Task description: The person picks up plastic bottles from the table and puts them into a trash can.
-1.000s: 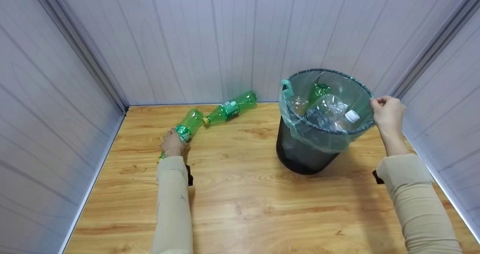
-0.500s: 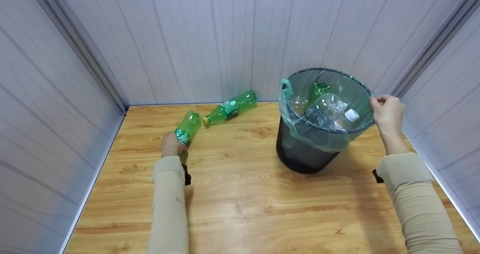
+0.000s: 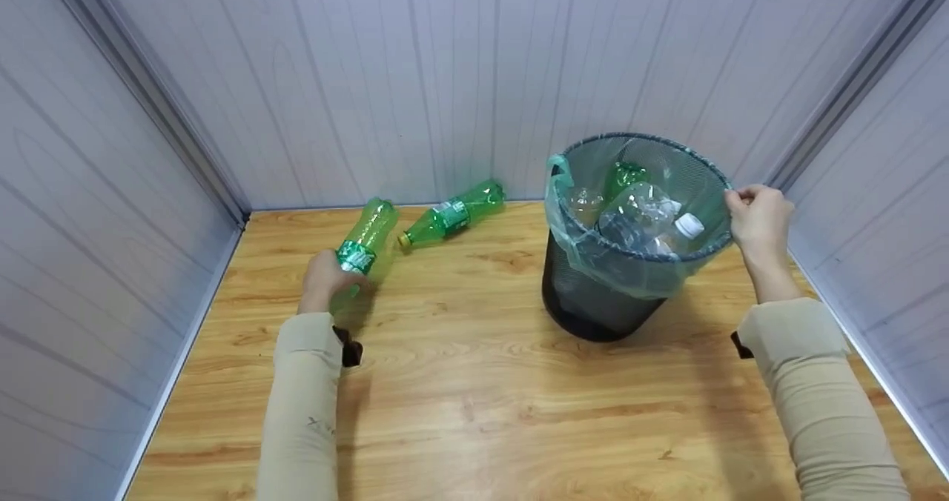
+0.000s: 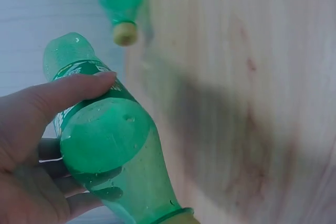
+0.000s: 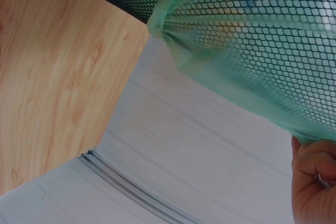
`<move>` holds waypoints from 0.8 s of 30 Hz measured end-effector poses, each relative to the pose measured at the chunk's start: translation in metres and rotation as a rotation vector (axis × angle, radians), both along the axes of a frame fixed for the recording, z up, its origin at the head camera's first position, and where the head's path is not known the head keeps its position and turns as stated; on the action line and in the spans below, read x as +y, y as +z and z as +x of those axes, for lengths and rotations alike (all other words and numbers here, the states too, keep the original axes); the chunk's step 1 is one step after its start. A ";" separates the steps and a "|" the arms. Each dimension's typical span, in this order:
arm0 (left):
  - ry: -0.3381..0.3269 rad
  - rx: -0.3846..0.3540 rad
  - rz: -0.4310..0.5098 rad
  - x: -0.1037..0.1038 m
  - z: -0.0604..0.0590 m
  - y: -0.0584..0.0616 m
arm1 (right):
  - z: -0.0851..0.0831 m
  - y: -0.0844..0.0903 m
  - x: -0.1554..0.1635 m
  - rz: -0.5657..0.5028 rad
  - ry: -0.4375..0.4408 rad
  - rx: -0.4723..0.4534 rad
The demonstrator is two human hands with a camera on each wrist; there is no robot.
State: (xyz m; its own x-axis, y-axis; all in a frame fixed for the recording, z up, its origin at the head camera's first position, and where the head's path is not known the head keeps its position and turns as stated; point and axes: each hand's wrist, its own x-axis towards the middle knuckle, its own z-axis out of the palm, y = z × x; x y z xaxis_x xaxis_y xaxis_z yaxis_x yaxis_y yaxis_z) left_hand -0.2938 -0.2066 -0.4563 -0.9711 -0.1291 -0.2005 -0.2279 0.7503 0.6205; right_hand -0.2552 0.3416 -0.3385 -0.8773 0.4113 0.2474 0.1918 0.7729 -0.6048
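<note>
My left hand [image 3: 324,280] grips a green plastic bottle [image 3: 364,240] around its lower body and holds it off the wooden table [image 3: 474,382], base tilted up toward the back wall. In the left wrist view the thumb and fingers [image 4: 68,92] wrap the same bottle [image 4: 113,150]. A second green bottle [image 3: 450,215] lies on the table by the wall, its yellow cap [image 4: 125,33] pointing toward the held one. My right hand [image 3: 756,223] pinches the right rim of a black mesh bin [image 3: 593,308] lined with a green bag [image 5: 231,72]; the bin tilts toward me.
Several clear and green bottles [image 3: 641,212] lie inside the bin. Grey panel walls [image 3: 415,78] close the table in at the back and on both sides. The table's front half shows bare wood.
My left hand has lifted the green bottle off the table and swung its base up toward the back wall. The right hand and the bin have barely moved.
</note>
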 end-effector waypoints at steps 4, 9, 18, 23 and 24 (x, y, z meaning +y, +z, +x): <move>-0.030 0.031 0.025 0.003 0.001 0.013 | 0.000 0.000 0.000 -0.007 0.001 -0.013; -0.075 0.103 0.026 0.010 0.002 0.029 | 0.001 -0.001 0.000 -0.004 0.000 -0.009; -0.158 0.257 0.089 0.040 0.011 0.069 | 0.003 -0.001 0.001 -0.011 0.001 0.011; -0.204 0.387 0.102 0.062 0.021 0.097 | 0.003 -0.002 0.001 0.003 0.001 0.031; -0.210 0.405 0.106 0.067 0.024 0.102 | 0.003 -0.003 0.001 0.005 0.000 0.031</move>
